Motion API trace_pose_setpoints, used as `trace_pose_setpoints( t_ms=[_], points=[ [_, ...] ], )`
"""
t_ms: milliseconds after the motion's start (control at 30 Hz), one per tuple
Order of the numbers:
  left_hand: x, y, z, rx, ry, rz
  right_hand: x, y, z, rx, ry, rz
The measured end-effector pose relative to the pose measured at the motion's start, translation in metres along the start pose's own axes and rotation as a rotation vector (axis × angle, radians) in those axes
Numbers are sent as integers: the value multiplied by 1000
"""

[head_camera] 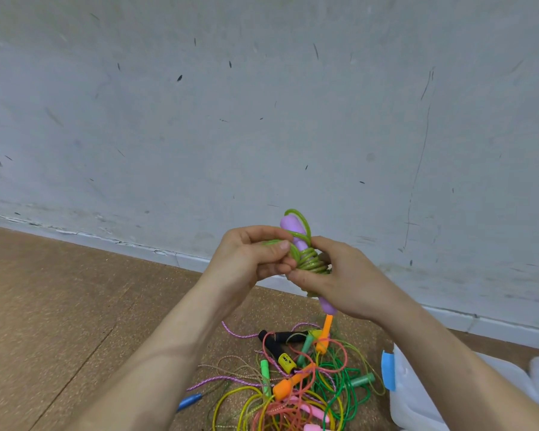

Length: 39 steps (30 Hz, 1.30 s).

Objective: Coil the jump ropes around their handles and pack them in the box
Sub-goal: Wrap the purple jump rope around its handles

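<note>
Above the pile of ropes [293,381], my right hand [352,281] grips the wrapped purple handles [293,228] while my left hand [249,256] pinches the springy green rope [311,259] (light, slick, likely to unwind).

left hand [252,259]: bare | right hand [352,283]: bare | forearms [168,353]: bare to frame edge

Scuffed pale wall [262,104] meets speckled brown floor [59,306] along a chipped baseboard [187,261].

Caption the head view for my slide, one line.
Left hand and right hand grip a translucent green rope coiled around purple plastic handles above a tangled pile of colourful jump ropes.
</note>
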<state>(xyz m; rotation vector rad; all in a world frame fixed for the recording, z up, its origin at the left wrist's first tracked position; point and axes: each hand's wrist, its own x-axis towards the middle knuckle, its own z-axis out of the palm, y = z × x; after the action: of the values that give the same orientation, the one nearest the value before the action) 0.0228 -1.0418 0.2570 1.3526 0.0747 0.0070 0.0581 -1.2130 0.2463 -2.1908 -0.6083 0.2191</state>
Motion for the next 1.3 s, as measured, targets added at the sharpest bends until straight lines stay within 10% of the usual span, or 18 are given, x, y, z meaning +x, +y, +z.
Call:
trace_pose_setpoints(
  t_ms=[467, 867, 1300],
  points=[
    [-6, 13, -26, 1387, -232, 313, -7, 3, -5, -475, 42, -36],
    [-6, -18, -24, 1287, -5, 892, -5, 6, -13, -115, -87, -8],
    [5, -10, -30, 1011, -3, 405, -11, 7, -15, -155, -110, -78]
  ],
)
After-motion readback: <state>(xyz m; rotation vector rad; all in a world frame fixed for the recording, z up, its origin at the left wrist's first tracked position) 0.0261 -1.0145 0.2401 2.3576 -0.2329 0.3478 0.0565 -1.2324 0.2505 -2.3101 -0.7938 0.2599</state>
